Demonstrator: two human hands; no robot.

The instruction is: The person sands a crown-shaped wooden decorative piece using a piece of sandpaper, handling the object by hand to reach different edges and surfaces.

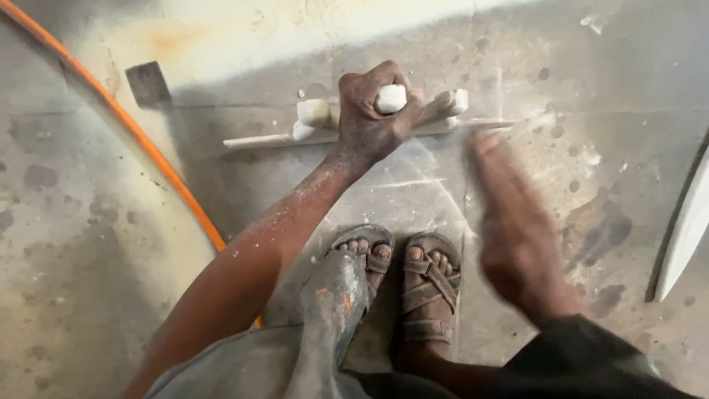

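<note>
Left hand [373, 111] fisted around a dusty white plaster moulding strip [317, 118], long axis lying left-right across the floor [74, 295], right hand [517, 229] blurred, fingers open, empty.

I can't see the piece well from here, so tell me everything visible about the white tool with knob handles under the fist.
The white plaster-dusted tool is a long thin flat strip lying on the grey dusty floor, with three rounded white knobs along its top. The left hand is fisted around the middle knob; the outer two are free. The blurred right hand hovers nearby, apart from it.
</note>
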